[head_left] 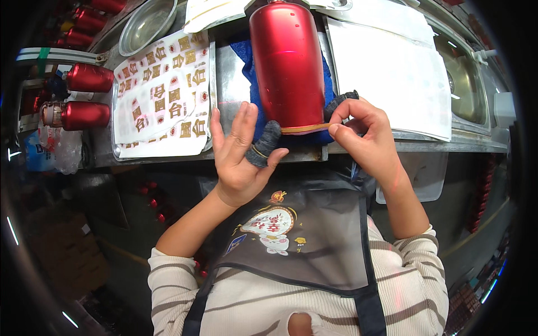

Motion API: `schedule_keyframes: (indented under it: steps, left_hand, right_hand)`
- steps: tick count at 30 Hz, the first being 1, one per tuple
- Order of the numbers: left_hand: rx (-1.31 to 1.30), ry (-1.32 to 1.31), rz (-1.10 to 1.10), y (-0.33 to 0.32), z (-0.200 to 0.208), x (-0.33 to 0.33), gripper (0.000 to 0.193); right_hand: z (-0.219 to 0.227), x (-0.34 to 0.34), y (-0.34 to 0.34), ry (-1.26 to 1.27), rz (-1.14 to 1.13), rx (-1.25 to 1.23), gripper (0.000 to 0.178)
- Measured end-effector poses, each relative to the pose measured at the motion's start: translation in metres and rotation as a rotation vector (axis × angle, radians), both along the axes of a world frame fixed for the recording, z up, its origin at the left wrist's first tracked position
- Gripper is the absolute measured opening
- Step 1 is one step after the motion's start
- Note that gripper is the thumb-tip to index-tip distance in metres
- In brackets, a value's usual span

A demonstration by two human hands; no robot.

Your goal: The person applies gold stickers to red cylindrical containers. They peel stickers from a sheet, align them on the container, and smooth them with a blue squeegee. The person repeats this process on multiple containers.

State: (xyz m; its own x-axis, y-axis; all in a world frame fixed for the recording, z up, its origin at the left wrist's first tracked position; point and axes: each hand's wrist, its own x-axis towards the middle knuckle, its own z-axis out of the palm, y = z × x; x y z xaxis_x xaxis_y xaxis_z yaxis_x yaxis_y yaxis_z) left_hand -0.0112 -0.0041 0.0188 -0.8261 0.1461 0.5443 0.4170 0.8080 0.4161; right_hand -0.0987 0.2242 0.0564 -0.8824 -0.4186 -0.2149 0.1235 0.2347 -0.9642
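A large glossy red bottle (287, 61) lies on a blue cloth (242, 54), its base toward me. Across the base edge runs a thin tan-gold strip (305, 129). My right hand (367, 131) pinches the right end of this strip between thumb and forefinger; a dark grey finger cover shows on another of its fingers, behind the bottle's right side. Fingers spread, my left hand (238, 162) is by the bottle's lower left. Its forefinger wears a grey cover (264, 144) with a band round it, and the tip is at the strip's left end.
To the left, a tray (115, 120) bears sheets of gold and red decals (162, 92). White sheets (386, 78) are stacked on the right, beside a metal sink (468, 84). A metal bowl (147, 25) stands at the far left. More red bottles (87, 115) lie at the left.
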Motion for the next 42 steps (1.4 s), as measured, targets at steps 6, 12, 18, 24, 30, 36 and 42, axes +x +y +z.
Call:
schedule_keyframes:
  steps: [6,12,18,24,30,36,42]
  left_hand:
    - [-0.15,0.071,-0.042,0.005,0.013,-0.009,0.03]
    - [-0.287,0.182,-0.052,0.021,0.029,-0.025,0.014]
    - [-0.177,0.145,0.04,0.023,0.021,-0.039,0.038]
    - [0.109,0.031,0.002,0.01,0.009,-0.025,0.058]
    - [0.061,-0.033,-0.014,0.0,-0.004,0.004,0.046]
    - [0.015,-0.015,-0.053,-0.003,-0.007,-0.001,0.045]
    - [-0.064,0.0,-0.095,-0.001,0.004,-0.006,0.045]
  right_hand:
    - [-0.006,-0.002,0.004,-0.01,0.023,-0.006,0.007]
    - [-0.005,-0.002,0.0,-0.048,0.019,-0.041,0.006]
    - [-0.004,0.0,-0.003,-0.019,0.031,-0.026,0.008]
    - [0.006,0.008,-0.013,0.063,0.002,-0.031,0.014]
    - [0.005,0.01,-0.009,0.085,-0.019,-0.073,0.012]
    - [0.007,0.009,-0.004,0.184,-0.019,-0.031,0.013]
    - [0.004,0.005,-0.001,0.091,-0.012,-0.042,0.011]
